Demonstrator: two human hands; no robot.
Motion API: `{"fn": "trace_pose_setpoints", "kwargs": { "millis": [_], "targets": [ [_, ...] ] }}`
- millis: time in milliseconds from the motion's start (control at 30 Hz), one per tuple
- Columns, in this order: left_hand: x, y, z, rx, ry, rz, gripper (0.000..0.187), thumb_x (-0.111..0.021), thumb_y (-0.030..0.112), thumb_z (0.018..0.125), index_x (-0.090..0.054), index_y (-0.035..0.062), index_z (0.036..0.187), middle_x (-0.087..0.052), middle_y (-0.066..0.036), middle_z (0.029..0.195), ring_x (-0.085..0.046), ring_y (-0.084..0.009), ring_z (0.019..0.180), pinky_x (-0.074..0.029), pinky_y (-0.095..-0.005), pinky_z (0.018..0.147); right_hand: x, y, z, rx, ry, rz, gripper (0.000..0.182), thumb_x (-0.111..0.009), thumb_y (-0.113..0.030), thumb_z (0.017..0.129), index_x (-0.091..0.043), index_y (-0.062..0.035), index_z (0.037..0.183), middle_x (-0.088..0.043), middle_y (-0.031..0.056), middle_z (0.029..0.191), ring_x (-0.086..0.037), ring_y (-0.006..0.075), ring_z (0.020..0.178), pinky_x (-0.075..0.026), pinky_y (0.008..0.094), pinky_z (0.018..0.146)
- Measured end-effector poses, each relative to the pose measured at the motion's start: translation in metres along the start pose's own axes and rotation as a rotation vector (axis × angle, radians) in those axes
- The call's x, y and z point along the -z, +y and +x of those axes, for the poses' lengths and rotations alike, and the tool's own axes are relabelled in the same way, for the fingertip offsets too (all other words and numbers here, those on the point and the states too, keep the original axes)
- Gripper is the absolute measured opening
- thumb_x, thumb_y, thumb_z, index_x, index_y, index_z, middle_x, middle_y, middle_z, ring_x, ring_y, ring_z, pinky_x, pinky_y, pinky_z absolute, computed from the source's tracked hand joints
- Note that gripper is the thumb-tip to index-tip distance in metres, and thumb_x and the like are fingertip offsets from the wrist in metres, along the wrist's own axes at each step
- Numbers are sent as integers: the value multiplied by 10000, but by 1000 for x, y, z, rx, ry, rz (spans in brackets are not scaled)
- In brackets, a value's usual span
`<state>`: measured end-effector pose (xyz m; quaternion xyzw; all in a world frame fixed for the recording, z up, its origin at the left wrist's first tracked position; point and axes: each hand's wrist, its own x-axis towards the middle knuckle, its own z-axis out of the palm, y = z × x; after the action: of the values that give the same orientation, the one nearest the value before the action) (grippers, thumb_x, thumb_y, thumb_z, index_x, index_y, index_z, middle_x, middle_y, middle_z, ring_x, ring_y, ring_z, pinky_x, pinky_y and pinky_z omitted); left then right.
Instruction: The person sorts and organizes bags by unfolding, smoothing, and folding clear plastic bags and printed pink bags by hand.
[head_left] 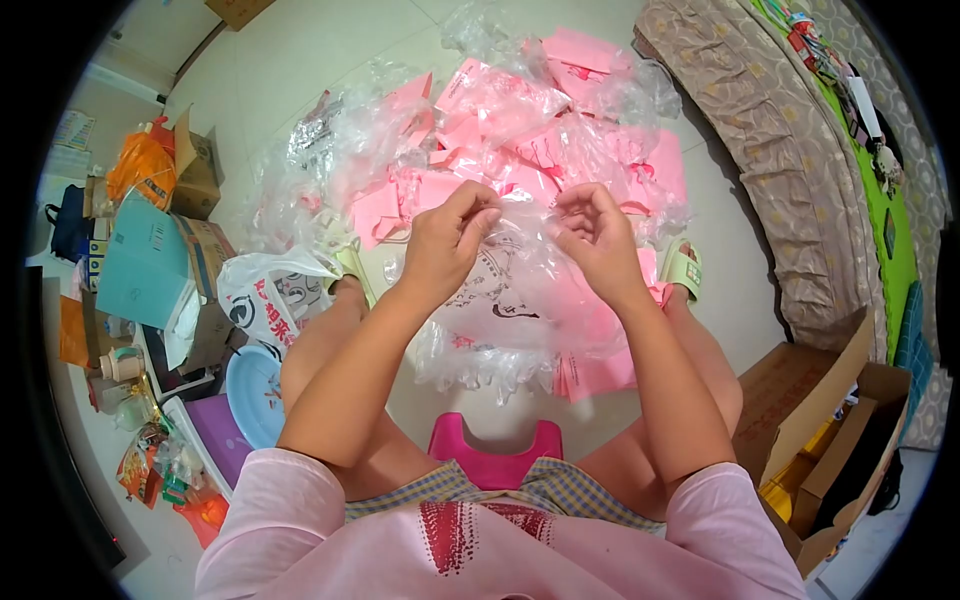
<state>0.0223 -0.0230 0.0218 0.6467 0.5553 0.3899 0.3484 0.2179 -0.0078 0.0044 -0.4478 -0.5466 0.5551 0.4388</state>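
My left hand (448,238) and my right hand (592,235) both pinch the top edge of a clear plastic bag (520,300) with a pink printed item inside, held above my knees. The fingers of each hand are closed on the film, a small gap between the two hands. Beyond them on the floor lies a pile of pink items in clear plastic bags (520,130).
I sit on a pink stool (495,455). To the left are a white printed plastic bag (265,295), a blue basin (255,392), cardboard boxes (195,165) and clutter. An open cardboard box (830,440) stands at right, a mattress edge (780,150) beyond it.
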Motion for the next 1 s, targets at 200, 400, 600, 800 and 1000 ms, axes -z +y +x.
{"fn": "trace_pose_setpoints", "kwargs": {
  "millis": [200,400,600,800,1000],
  "targets": [
    [-5,2,0,-192,8,-28,102,-577,12,835,-537,1,929,-582,-46,764,-565,-91,727,-465,-234,693,-7,4,-5,-13,-59,-83,255,-604,63,719,-420,-31,870,-520,51,831,-526,100,687,-448,225,629],
    [-1,-6,1,-106,-35,-38,127,-566,6,838,-507,6,951,-574,-41,766,-545,-84,725,-451,-230,688,-8,12,-2,43,270,-168,232,-648,41,703,-445,-20,799,-548,61,743,-556,123,660,-462,243,624],
    [-2,-8,3,-61,95,-93,107,-521,42,867,-484,11,962,-611,-119,771,-620,-204,708,-457,-290,647,-8,0,-9,173,-26,-412,276,-712,-83,702,-552,-19,918,-606,84,831,-599,189,732,-479,300,699],
    [-9,-20,1,65,58,-272,102,-498,84,898,-445,30,966,-591,-81,769,-515,-104,653,-407,-265,587,-17,2,-12,219,-66,-512,462,-732,-152,693,-538,-43,1099,-607,112,979,-562,270,957,-436,355,846],
    [-16,-16,-1,92,60,-442,69,-446,76,938,-395,78,984,-483,25,782,-395,-19,680,-321,-180,579,-22,1,-14,180,-135,-434,452,-717,-130,698,-516,-33,1091,-601,117,945,-562,255,932,-434,344,822]
  ]
}}
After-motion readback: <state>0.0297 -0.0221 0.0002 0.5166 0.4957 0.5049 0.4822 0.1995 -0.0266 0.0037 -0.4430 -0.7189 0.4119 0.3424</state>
